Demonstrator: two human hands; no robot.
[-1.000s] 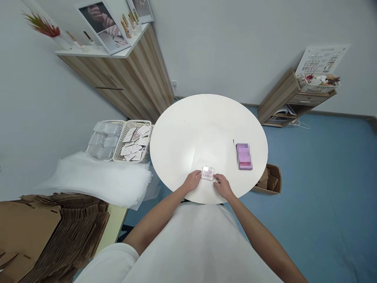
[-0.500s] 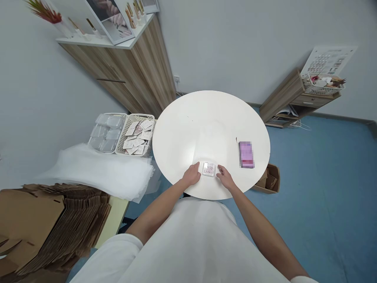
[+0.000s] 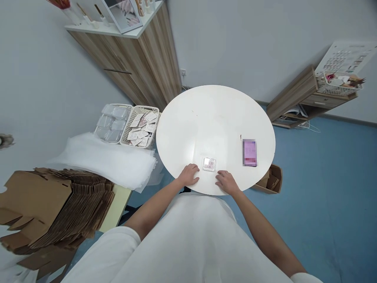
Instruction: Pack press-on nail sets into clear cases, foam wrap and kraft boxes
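Observation:
A small clear square plastic case with pinkish pieces inside lies flat near the front edge of the round white table. My left hand rests on the tabletop just left of the case, fingers apart and holding nothing. On the other side, my right hand lies on the table to the lower right of the case, its fingers spread. Neither hand touches the case. Farther right on the table is a blurred-out purple rectangular item.
To the left stand a basket of printed cards, a basket of clear plastic boxes, white foam sheets and stacked flat cardboard. A cardboard box sits on the floor at right. A wooden cabinet rises behind left.
My hands have drawn back a little from the plastic case and now lie lower on the table. The camera view has shifted slightly.

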